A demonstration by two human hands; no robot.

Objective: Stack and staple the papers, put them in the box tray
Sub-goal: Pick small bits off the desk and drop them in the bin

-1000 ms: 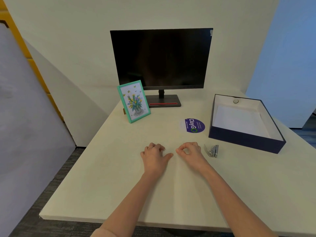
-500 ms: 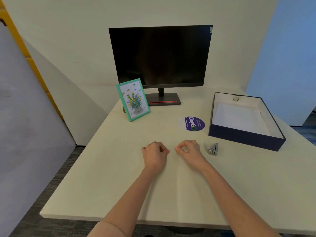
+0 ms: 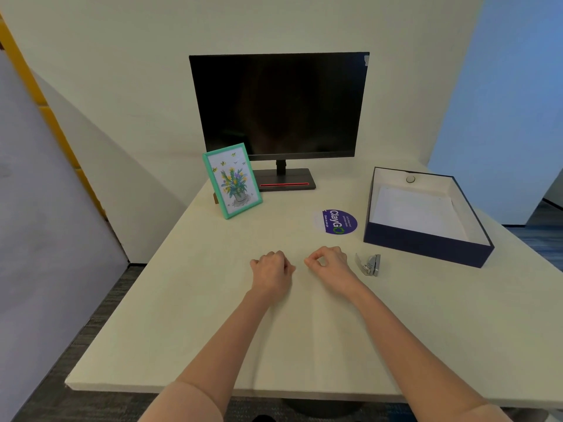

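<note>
White papers (image 3: 414, 213) lie flat inside the dark blue box tray (image 3: 426, 249) at the right of the table. A small silver stapler (image 3: 370, 264) rests on the table in front of the tray's near left corner. My left hand (image 3: 271, 271) and my right hand (image 3: 329, 263) rest side by side on the table's middle, both curled into loose fists with nothing in them. My right hand is a short way left of the stapler and does not touch it.
A black monitor (image 3: 278, 105) stands at the back of the cream table (image 3: 213, 315). A green picture frame (image 3: 233, 181) leans to its left. A round purple sticker (image 3: 336, 222) lies between monitor and tray. Wall panels close in left and back.
The fingers of my left hand have curled from spread flat into a fist. My right hand stays curled in place. The view has tilted slightly.
</note>
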